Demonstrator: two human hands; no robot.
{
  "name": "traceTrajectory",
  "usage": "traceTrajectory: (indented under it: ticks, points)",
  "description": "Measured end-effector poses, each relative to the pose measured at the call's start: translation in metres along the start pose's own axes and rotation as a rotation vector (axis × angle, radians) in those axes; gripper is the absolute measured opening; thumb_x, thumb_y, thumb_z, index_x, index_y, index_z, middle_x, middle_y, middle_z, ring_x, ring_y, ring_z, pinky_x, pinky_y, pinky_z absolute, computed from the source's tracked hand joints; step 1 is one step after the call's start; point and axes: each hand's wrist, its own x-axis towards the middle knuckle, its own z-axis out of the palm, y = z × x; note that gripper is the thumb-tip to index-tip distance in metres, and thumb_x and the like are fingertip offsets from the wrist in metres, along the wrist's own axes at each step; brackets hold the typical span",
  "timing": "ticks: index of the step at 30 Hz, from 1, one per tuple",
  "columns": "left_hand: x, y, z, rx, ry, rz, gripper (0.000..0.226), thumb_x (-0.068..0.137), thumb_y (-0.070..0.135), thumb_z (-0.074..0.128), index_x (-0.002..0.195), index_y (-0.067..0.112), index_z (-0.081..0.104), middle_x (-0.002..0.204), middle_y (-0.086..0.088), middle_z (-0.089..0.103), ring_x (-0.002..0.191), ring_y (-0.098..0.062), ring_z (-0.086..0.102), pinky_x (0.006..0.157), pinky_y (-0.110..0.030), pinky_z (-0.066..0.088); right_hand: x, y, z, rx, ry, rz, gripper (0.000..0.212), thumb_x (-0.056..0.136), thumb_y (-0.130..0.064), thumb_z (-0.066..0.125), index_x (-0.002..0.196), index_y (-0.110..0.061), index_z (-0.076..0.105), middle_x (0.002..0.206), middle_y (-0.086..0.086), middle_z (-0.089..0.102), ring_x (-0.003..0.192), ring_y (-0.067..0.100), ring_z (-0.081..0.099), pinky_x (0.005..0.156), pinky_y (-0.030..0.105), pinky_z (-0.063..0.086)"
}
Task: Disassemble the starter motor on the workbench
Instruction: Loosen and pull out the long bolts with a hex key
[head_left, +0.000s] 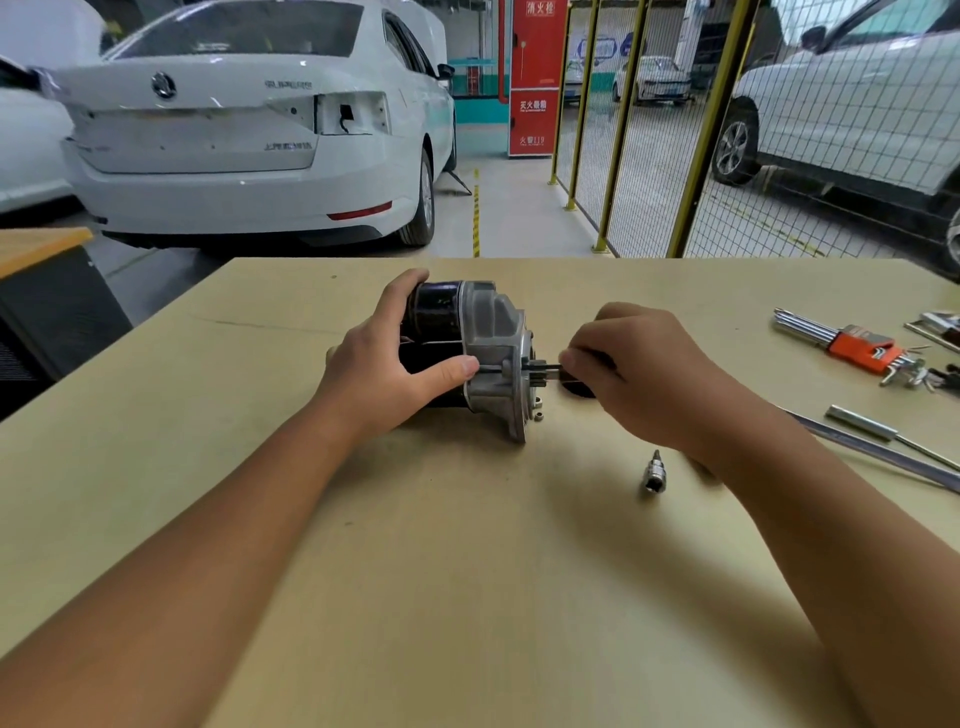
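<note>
Starter motor lying on its side mid-tabletop, black body and grey metal end housing not yet separated; disassembly appears at an early stage. Left hand, grip closed around the black body, steadies it. Right hand, grip closed on a thin dark tool, works at the housing face. A loose socket bit lies nearby.

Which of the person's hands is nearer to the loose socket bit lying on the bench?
Right. The right hand is just above the socket bit; the left hand grips the starter motor, farther left.
</note>
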Motion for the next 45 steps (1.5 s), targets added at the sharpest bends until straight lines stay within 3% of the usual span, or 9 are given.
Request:
traceTrajectory:
  ticks: [5, 10, 15, 20, 25, 29, 34, 40, 45]
  points:
    - [0.001, 0.0, 0.0, -0.002, 0.002, 0.005, 0.099, 0.064, 0.081, 0.066, 0.15, 0.051, 0.027, 0.123, 0.031, 0.055, 0.121, -0.018, 0.06, 0.113, -0.055, 0.041, 0.0, 0.004, 0.0, -0.014, -0.079, 0.013, 0.018, 0.099, -0.025, 0.06, 0.096, -0.013, 0.072, 0.092, 0.001, 0.059, 0.088, 0.024, 0.057, 0.081, 0.044, 0.049]
    - [0.005, -0.005, -0.001, 0.007, -0.008, 0.02, 0.097, 0.064, 0.081, 0.069, 0.148, 0.054, 0.028, 0.12, 0.038, 0.053, 0.119, -0.017, 0.06, 0.111, -0.054, 0.044, 0.0, 0.001, -0.002, -0.128, -0.041, 0.006, 0.014, 0.095, -0.037, 0.062, 0.095, -0.025, 0.07, 0.092, -0.013, 0.058, 0.09, 0.019, 0.056, 0.079, 0.041, 0.048]
    - [0.004, -0.006, -0.001, -0.007, 0.006, 0.02, 0.097, 0.064, 0.08, 0.071, 0.148, 0.055, 0.029, 0.121, 0.033, 0.054, 0.12, -0.016, 0.059, 0.11, -0.051, 0.046, -0.003, -0.001, -0.004, -0.031, -0.051, 0.029, 0.011, 0.094, -0.032, 0.068, 0.093, -0.023, 0.073, 0.084, -0.004, 0.065, 0.078, 0.02, 0.058, 0.071, 0.039, 0.052]
    - [0.005, -0.007, 0.0, -0.004, 0.018, 0.025, 0.099, 0.063, 0.079, 0.07, 0.149, 0.053, 0.03, 0.122, 0.028, 0.056, 0.119, -0.016, 0.059, 0.109, -0.047, 0.048, -0.001, -0.001, -0.005, -0.059, -0.087, 0.047, 0.02, 0.1, -0.017, 0.057, 0.102, -0.016, 0.077, 0.096, 0.004, 0.062, 0.088, 0.023, 0.058, 0.081, 0.039, 0.05]
    - [0.005, -0.008, 0.002, -0.015, 0.029, 0.032, 0.1, 0.062, 0.08, 0.07, 0.15, 0.052, 0.03, 0.128, 0.02, 0.058, 0.12, -0.016, 0.059, 0.109, -0.045, 0.047, 0.0, -0.002, -0.005, -0.139, -0.066, 0.055, 0.017, 0.099, -0.022, 0.059, 0.1, -0.02, 0.076, 0.098, -0.004, 0.063, 0.09, 0.022, 0.06, 0.08, 0.043, 0.053]
    - [0.007, -0.013, 0.003, -0.014, 0.032, 0.044, 0.098, 0.063, 0.081, 0.07, 0.149, 0.054, 0.03, 0.124, 0.03, 0.056, 0.118, -0.014, 0.059, 0.106, -0.041, 0.048, -0.002, -0.003, -0.005, -0.157, -0.03, 0.052, 0.003, 0.093, -0.027, 0.069, 0.092, -0.025, 0.07, 0.091, -0.01, 0.061, 0.086, 0.02, 0.058, 0.077, 0.043, 0.052]
    - [0.009, -0.017, 0.005, -0.01, 0.049, 0.058, 0.097, 0.063, 0.081, 0.072, 0.147, 0.057, 0.03, 0.122, 0.04, 0.052, 0.117, -0.01, 0.059, 0.102, -0.035, 0.046, -0.002, -0.001, -0.003, -0.025, -0.074, 0.048, 0.005, 0.094, -0.024, 0.068, 0.09, -0.021, 0.068, 0.082, -0.002, 0.063, 0.078, 0.02, 0.056, 0.074, 0.041, 0.052]
    - [0.009, -0.018, 0.005, -0.004, 0.05, 0.066, 0.097, 0.064, 0.081, 0.072, 0.148, 0.057, 0.029, 0.122, 0.039, 0.052, 0.119, -0.011, 0.059, 0.102, -0.036, 0.046, -0.002, -0.002, -0.003, -0.003, -0.108, 0.019, 0.019, 0.1, -0.021, 0.059, 0.094, -0.012, 0.074, 0.091, 0.003, 0.057, 0.086, 0.023, 0.055, 0.079, 0.036, 0.046]
    - [0.009, -0.019, 0.005, -0.007, 0.053, 0.072, 0.096, 0.064, 0.081, 0.071, 0.148, 0.056, 0.03, 0.122, 0.04, 0.052, 0.118, -0.009, 0.058, 0.097, -0.032, 0.044, -0.002, -0.003, -0.003, -0.067, -0.06, 0.008, 0.016, 0.097, -0.022, 0.064, 0.096, -0.015, 0.079, 0.094, 0.0, 0.063, 0.091, 0.025, 0.059, 0.082, 0.042, 0.05]
